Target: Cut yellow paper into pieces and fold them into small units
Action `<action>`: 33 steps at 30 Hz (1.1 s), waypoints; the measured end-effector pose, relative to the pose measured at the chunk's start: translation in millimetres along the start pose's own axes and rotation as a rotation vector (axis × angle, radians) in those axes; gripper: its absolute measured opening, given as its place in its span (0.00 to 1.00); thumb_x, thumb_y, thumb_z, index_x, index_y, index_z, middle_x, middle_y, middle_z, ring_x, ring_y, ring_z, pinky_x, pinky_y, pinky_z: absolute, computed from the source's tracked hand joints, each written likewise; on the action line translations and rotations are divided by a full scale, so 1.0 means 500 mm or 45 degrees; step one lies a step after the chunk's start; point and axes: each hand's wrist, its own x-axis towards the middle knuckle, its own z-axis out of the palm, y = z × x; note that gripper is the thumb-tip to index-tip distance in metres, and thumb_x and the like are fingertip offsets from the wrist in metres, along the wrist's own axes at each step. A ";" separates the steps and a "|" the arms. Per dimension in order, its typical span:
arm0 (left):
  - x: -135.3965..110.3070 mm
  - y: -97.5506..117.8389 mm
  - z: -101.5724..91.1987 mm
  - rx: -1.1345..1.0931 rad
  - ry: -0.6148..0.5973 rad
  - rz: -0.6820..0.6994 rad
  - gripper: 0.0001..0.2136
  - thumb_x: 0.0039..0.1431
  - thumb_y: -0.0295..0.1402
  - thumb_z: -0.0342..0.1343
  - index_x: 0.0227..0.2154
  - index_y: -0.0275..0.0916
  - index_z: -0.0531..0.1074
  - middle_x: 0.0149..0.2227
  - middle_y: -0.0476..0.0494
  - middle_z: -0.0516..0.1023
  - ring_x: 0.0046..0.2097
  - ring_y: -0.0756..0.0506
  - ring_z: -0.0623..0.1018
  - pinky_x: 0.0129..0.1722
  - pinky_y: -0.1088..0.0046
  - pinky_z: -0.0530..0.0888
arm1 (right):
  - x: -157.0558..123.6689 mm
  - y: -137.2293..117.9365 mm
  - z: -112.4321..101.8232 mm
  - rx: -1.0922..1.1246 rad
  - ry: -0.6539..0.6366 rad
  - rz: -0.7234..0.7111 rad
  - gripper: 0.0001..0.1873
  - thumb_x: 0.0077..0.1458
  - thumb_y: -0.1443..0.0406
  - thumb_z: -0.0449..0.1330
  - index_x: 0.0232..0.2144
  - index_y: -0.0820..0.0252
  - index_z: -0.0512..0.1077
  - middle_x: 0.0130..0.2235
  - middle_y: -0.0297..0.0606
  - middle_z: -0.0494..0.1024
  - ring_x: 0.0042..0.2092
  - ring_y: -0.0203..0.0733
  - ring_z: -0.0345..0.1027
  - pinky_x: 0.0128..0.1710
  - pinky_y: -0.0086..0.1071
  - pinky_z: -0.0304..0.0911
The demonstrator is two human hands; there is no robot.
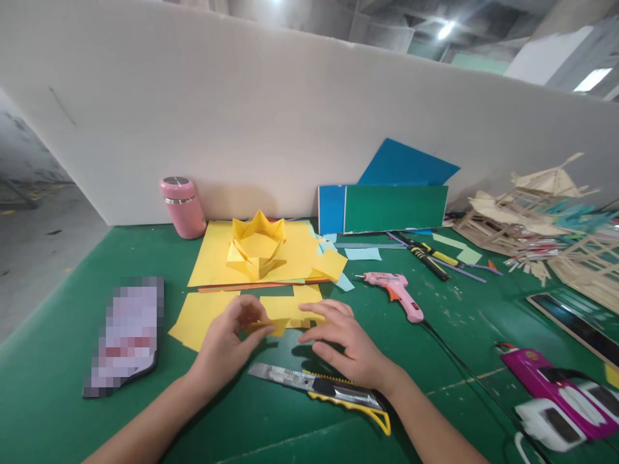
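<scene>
My left hand [236, 332] pinches a small strip of yellow paper [280, 325] between thumb and fingers. Its free end points toward my right hand [341, 335], whose fingers are spread apart around that end; no firm grip shows there. Beneath both hands lie cut yellow paper pieces [207, 309]. A yellow utility knife [319, 385], its blade out, rests on the table just below my right hand. Beyond the hands, a folded yellow paper ring with pointed tips [256, 248] stands on a stack of yellow sheets [207, 261].
A pink glue gun [396, 293] with a black cord lies to the right, near pliers [425, 258]. A phone [128, 335] and a pink flask [184, 206] stand left. Farther right are a purple power strip [561, 390] and wooden-stick models [522, 212]. A white board [271, 116] closes the back.
</scene>
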 end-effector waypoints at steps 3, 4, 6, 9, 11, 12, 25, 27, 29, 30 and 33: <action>-0.009 0.017 0.021 0.001 -0.149 0.012 0.06 0.53 0.34 0.55 0.31 0.42 0.63 0.28 0.52 0.72 0.30 0.49 0.75 0.32 0.72 0.75 | 0.006 -0.012 -0.001 0.201 -0.086 -0.068 0.20 0.65 0.56 0.46 0.37 0.54 0.77 0.47 0.39 0.76 0.51 0.44 0.64 0.52 0.40 0.58; -0.009 0.021 0.025 0.030 -0.179 0.017 0.06 0.53 0.34 0.55 0.32 0.42 0.64 0.28 0.52 0.72 0.30 0.49 0.74 0.31 0.72 0.75 | 0.007 -0.013 0.000 0.248 -0.083 -0.075 0.21 0.65 0.56 0.46 0.38 0.54 0.77 0.43 0.39 0.78 0.49 0.43 0.66 0.51 0.39 0.59; -0.007 0.024 0.028 0.100 -0.245 0.024 0.08 0.54 0.34 0.55 0.36 0.42 0.64 0.31 0.50 0.73 0.33 0.48 0.75 0.34 0.70 0.75 | 0.008 -0.008 0.000 0.287 -0.018 -0.062 0.20 0.65 0.56 0.46 0.37 0.53 0.77 0.37 0.38 0.79 0.45 0.43 0.68 0.47 0.38 0.61; 0.006 0.018 0.022 0.265 -0.286 0.059 0.10 0.60 0.35 0.50 0.44 0.42 0.63 0.41 0.43 0.75 0.41 0.44 0.76 0.41 0.63 0.75 | 0.006 0.013 -0.004 0.170 0.201 0.067 0.19 0.65 0.59 0.47 0.33 0.53 0.77 0.33 0.36 0.80 0.42 0.44 0.68 0.45 0.39 0.60; 0.019 0.010 0.018 0.477 -0.267 0.120 0.11 0.62 0.35 0.48 0.47 0.41 0.62 0.47 0.39 0.74 0.49 0.40 0.73 0.48 0.57 0.72 | 0.003 0.030 -0.007 0.020 0.346 0.199 0.19 0.64 0.61 0.48 0.30 0.55 0.77 0.31 0.37 0.79 0.39 0.44 0.69 0.43 0.39 0.59; 0.027 0.006 0.018 0.593 -0.278 0.165 0.13 0.61 0.34 0.50 0.48 0.40 0.63 0.49 0.39 0.74 0.52 0.38 0.71 0.51 0.55 0.69 | 0.002 0.037 -0.008 -0.051 0.382 0.245 0.19 0.63 0.61 0.48 0.29 0.56 0.76 0.31 0.37 0.79 0.38 0.44 0.69 0.42 0.39 0.58; 0.093 0.019 0.044 0.829 -0.574 0.216 0.25 0.50 0.29 0.59 0.52 0.38 0.61 0.55 0.36 0.70 0.57 0.36 0.67 0.56 0.53 0.63 | -0.003 0.071 -0.001 -0.455 0.509 0.408 0.16 0.60 0.61 0.50 0.38 0.52 0.78 0.57 0.41 0.66 0.56 0.55 0.56 0.52 0.53 0.54; 0.099 0.019 0.045 0.815 -0.597 0.215 0.26 0.49 0.28 0.58 0.52 0.40 0.60 0.54 0.37 0.70 0.56 0.37 0.69 0.54 0.56 0.66 | -0.001 0.070 0.004 -0.440 0.405 0.393 0.17 0.62 0.61 0.48 0.45 0.52 0.75 0.59 0.41 0.65 0.57 0.55 0.57 0.52 0.53 0.55; 0.102 0.022 0.042 0.801 -0.605 0.217 0.25 0.51 0.28 0.55 0.53 0.41 0.59 0.54 0.38 0.70 0.55 0.39 0.71 0.52 0.59 0.68 | 0.001 0.070 0.007 -0.424 0.325 0.376 0.19 0.62 0.63 0.47 0.50 0.54 0.72 0.58 0.42 0.67 0.57 0.53 0.59 0.52 0.51 0.56; 0.103 0.024 0.037 0.795 -0.605 0.218 0.24 0.52 0.27 0.53 0.53 0.41 0.58 0.54 0.39 0.71 0.54 0.40 0.72 0.51 0.60 0.69 | 0.002 0.071 0.008 -0.411 0.307 0.370 0.19 0.63 0.63 0.47 0.52 0.54 0.70 0.58 0.42 0.68 0.56 0.52 0.60 0.52 0.50 0.57; 0.098 0.037 0.006 0.796 -0.570 0.180 0.21 0.55 0.26 0.47 0.53 0.41 0.58 0.51 0.38 0.74 0.50 0.39 0.76 0.48 0.60 0.72 | 0.002 0.079 0.009 -0.346 0.334 0.314 0.21 0.63 0.66 0.45 0.54 0.54 0.68 0.56 0.41 0.71 0.55 0.49 0.63 0.52 0.47 0.60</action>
